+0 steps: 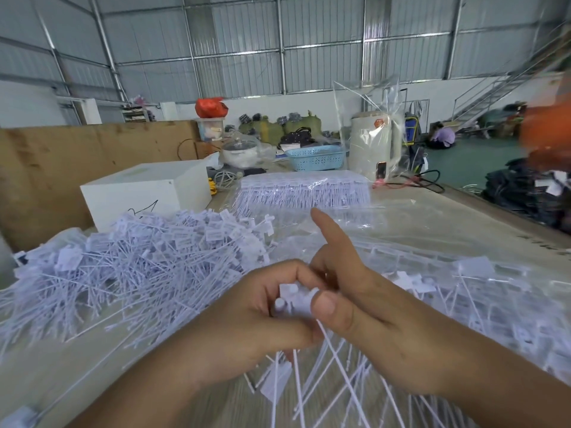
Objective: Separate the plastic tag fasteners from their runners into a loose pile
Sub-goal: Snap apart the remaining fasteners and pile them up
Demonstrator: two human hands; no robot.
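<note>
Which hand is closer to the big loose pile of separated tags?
Left. The left hand sits right beside the loose pile, at its near edge. The right hand is beyond it, farther from the pile.

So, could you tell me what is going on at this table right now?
A person is pulling plastic tag fasteners apart by hand. The left hand and right hand together grip a small bunch of white fasteners, its thin tails hanging toward the table. A big loose pile lies to the left, and an unseparated block of fasteners waits farther back.
</note>
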